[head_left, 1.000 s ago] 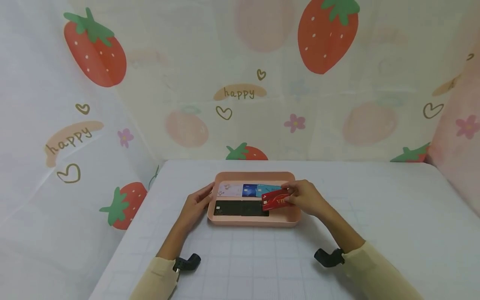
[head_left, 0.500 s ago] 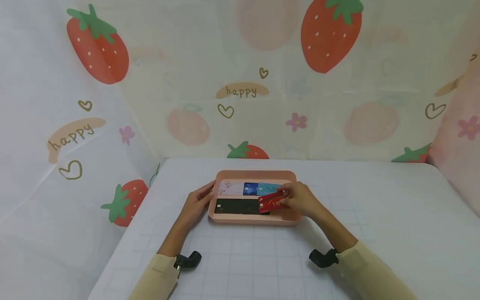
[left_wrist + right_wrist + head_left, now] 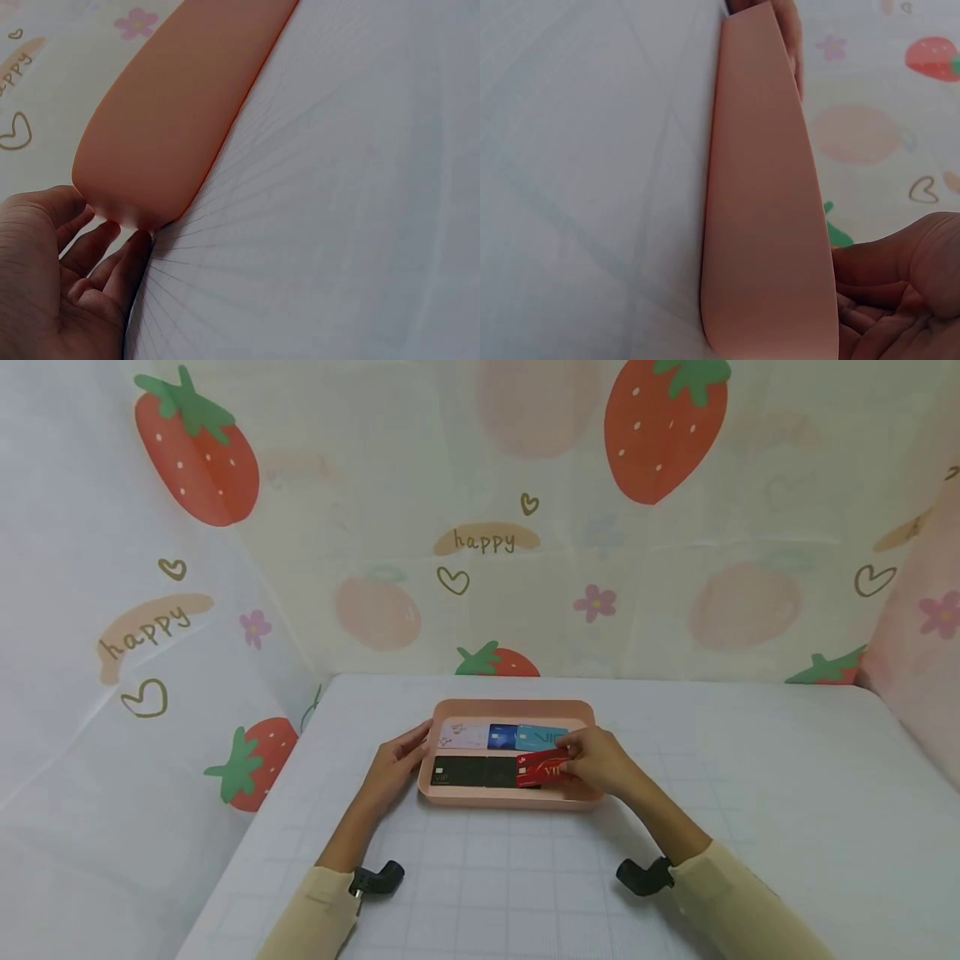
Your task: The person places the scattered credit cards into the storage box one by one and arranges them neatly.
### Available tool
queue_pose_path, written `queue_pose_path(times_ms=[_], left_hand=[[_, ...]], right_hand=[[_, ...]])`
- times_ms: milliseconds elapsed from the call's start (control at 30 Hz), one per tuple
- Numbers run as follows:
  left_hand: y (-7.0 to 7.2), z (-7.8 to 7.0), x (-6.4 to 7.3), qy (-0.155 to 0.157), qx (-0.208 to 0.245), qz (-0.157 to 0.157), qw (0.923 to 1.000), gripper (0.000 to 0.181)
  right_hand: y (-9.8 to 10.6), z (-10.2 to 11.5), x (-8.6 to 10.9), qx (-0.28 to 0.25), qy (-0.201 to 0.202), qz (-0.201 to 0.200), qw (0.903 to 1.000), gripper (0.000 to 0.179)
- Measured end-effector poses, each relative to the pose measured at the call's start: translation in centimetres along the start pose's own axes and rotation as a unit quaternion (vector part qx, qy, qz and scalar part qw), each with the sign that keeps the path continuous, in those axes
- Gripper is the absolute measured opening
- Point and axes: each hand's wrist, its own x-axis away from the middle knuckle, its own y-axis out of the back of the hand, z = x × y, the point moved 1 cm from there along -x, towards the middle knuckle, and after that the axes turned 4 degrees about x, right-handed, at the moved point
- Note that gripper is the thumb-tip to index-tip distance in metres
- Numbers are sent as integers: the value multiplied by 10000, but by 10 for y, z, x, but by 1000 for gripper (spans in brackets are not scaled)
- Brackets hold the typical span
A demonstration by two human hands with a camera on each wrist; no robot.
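In the head view a pink tray (image 3: 495,805) lies on the table with cards in two rows. Its back row has a pale card (image 3: 462,736), a dark blue card (image 3: 501,737) and a light blue VIP card (image 3: 540,737). Black cards (image 3: 472,772) line the front row. My right hand (image 3: 600,760) pinches a red VIP card (image 3: 538,768) by its right end, over the right end of the black cards. The tray wall hides this card in the right wrist view. My left hand (image 3: 393,767) rests its fingertips against the tray's left end wall (image 3: 142,202).
The white table (image 3: 787,793) carries a faint grid and reaches back to a strawberry-printed curtain (image 3: 645,543). Black wrist cameras sit at the cuffs, one on the left (image 3: 378,878) and one on the right (image 3: 645,877).
My right hand has moved a little left and lowered the red card onto the front row's right end. More of the light blue card shows. The left hand stays at the tray.
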Motion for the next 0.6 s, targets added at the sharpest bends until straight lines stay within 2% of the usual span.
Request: queue_pose_path(times_ms=[300,600], left_hand=[[1,-1,0,-14,-83,-1,10000,47],[-2,-4,2,-9,183,38,9998,47]], right_hand=[[-2,-1,-1,115,-162,129,9997,36],[-4,3,1,123,-247,197,9994,36]])
